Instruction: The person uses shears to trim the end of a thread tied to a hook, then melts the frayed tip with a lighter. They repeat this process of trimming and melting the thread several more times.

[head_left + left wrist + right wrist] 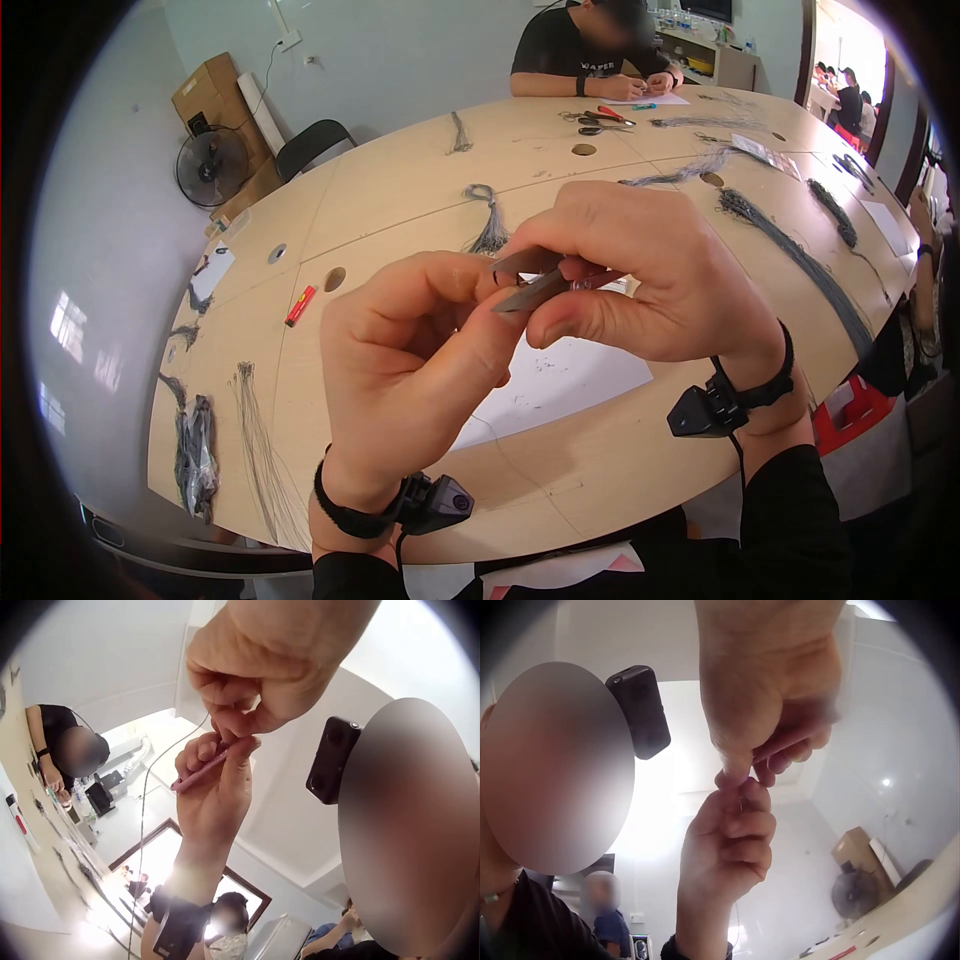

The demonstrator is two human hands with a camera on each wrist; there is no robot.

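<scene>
My right hand (650,275) grips a pair of small snips (538,292) with two grey metal blades, their tips reaching in at the fingertips of my left hand (405,365). The pink handle (196,774) of the snips shows along the right fingers in the left wrist view. Between thumb and forefinger, my left hand pinches a thin wire-like cord (143,817), which hangs down in a long curve. The pinched end is mostly hidden by fingers and blades. Below both hands lies a white paper sheet (570,385) dotted with tiny dark clippings.
A red box cutter-sized item (300,306) lies on the left of the table (390,220). Bundles of grey cords (800,260) lie on both sides, another (488,225) beyond my hands. Red-handled pliers (612,113) lie at the back, near a seated person (575,60).
</scene>
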